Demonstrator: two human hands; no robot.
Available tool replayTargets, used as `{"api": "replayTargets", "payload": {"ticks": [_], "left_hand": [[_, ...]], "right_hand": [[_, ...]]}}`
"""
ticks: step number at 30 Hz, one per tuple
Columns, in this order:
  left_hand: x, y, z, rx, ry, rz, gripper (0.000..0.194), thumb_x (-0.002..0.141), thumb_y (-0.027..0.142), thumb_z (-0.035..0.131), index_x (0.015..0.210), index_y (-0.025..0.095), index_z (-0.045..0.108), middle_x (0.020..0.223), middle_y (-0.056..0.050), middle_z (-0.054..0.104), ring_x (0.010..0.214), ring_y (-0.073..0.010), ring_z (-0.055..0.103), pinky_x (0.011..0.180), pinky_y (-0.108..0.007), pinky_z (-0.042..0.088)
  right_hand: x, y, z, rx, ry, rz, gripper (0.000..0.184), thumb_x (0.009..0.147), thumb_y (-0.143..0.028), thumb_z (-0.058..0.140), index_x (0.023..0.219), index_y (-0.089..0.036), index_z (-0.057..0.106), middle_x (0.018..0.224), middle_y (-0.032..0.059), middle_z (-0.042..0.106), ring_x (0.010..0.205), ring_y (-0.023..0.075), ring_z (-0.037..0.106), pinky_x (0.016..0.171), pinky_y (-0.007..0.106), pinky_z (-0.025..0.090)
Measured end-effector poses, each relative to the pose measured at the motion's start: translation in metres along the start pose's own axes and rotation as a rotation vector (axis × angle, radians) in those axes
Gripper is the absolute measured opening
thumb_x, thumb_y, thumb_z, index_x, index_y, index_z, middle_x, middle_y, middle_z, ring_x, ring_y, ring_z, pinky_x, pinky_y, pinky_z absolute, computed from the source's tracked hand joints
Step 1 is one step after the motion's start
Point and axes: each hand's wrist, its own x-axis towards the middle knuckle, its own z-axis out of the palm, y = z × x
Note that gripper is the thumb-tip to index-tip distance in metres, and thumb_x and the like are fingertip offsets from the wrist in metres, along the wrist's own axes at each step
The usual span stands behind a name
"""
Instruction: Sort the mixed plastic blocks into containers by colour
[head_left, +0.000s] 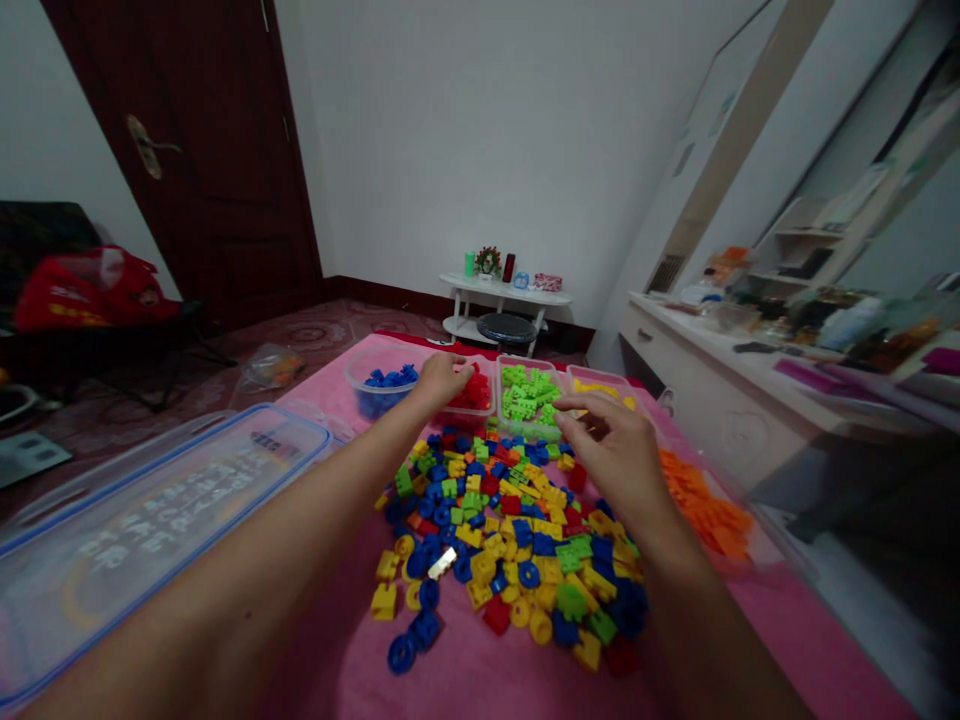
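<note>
My left hand (pixel 442 380) reaches over the near left side of a clear tub of red building blocks (pixel 474 388). Its fingers are stretched out, with nothing visible in them. Fingers curved and a little apart, my right hand (pixel 611 440) hovers by the near right corner of a clear tub of green blocks (pixel 527 390). I make out nothing held there. Below and between both hands spreads a mixed pile of toy blocks (pixel 517 530) in yellow, blue, red and green, on a pink cloth (pixel 442 690).
A round tub of blue blocks (pixel 382 400) stands left of the red one. Yellow blocks (pixel 607 390) fill a tub at the right, partly behind my right hand. Orange blocks (pixel 705 505) lie beside my right forearm. A large blue-rimmed lid (pixel 172 530) rests at the left.
</note>
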Motion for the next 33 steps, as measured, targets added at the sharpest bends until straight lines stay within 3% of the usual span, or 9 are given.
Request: {"api": "replayTargets", "payload": {"ticks": [3,6,9,13,16,19,28,33], "left_hand": [[-0.019,0.002,0.005,0.094,0.024,0.212,0.029,0.079,0.027,0.058,0.102,0.014,0.071,0.108,-0.012,0.068,0.105,-0.0234,0.058,0.094,-0.03,0.039],[-0.049,0.013,0.012,0.102,-0.159,0.328,0.023,0.079,0.025,0.057,0.095,0.019,0.074,0.093,-0.008,0.071,0.088,-0.0209,0.063,0.08,-0.028,0.044],[-0.076,0.023,0.019,0.152,-0.358,0.351,0.017,0.074,0.026,0.063,0.085,0.022,0.076,0.078,-0.007,0.071,0.074,-0.0212,0.063,0.065,-0.027,0.043],[-0.096,0.028,0.025,0.22,-0.43,0.308,0.013,0.072,0.022,0.063,0.073,0.021,0.075,0.072,-0.008,0.07,0.07,-0.022,0.063,0.061,-0.027,0.04],[-0.101,0.027,0.025,0.227,-0.431,0.309,0.015,0.073,0.018,0.059,0.07,0.021,0.074,0.071,-0.009,0.07,0.069,-0.0222,0.062,0.06,-0.027,0.039],[-0.102,0.026,0.025,0.224,-0.451,0.354,0.016,0.073,0.017,0.058,0.072,0.021,0.074,0.071,-0.009,0.07,0.067,-0.0221,0.062,0.058,-0.027,0.038],[-0.103,0.026,0.011,0.356,-0.577,0.471,0.023,0.071,0.03,0.065,0.092,0.025,0.073,0.088,-0.006,0.072,0.086,-0.0239,0.063,0.068,-0.028,0.044],[-0.102,0.029,0.008,0.327,-0.619,0.384,0.019,0.069,0.025,0.066,0.087,0.025,0.073,0.083,-0.003,0.072,0.077,-0.0196,0.064,0.061,-0.025,0.041]], "right_hand": [[0.0,0.009,0.002,-0.084,-0.021,-0.008,0.017,0.08,-0.027,0.056,0.086,-0.019,0.07,0.085,0.0045,0.068,0.063,0.0134,0.059,0.061,0.026,0.046],[0.001,0.027,0.004,-0.274,-0.135,0.048,0.017,0.079,-0.025,0.057,0.087,-0.02,0.071,0.09,0.0043,0.069,0.068,0.0151,0.061,0.065,0.027,0.046],[-0.001,0.046,0.005,-0.461,-0.301,0.159,0.022,0.077,-0.019,0.055,0.093,-0.02,0.071,0.096,0.0053,0.07,0.08,0.0189,0.064,0.074,0.029,0.047],[-0.009,0.062,0.014,-0.511,-0.454,0.176,0.039,0.075,-0.01,0.052,0.108,-0.022,0.068,0.112,0.0047,0.068,0.104,0.0213,0.06,0.091,0.03,0.043],[-0.016,0.069,0.026,-0.429,-0.553,0.112,0.05,0.074,-0.009,0.055,0.122,-0.024,0.061,0.126,0.0036,0.061,0.118,0.0212,0.052,0.099,0.031,0.037],[-0.022,0.073,0.034,-0.363,-0.596,0.067,0.051,0.077,-0.01,0.054,0.126,-0.023,0.057,0.129,0.0052,0.058,0.12,0.0206,0.051,0.101,0.032,0.036],[-0.024,0.074,0.032,-0.391,-0.587,0.096,0.043,0.074,-0.015,0.06,0.116,-0.023,0.062,0.118,0.0049,0.064,0.109,0.0222,0.057,0.093,0.033,0.041],[-0.024,0.073,0.031,-0.408,-0.584,0.094,0.034,0.074,-0.015,0.06,0.106,-0.023,0.066,0.11,0.0052,0.066,0.104,0.0226,0.058,0.089,0.032,0.042]]}}
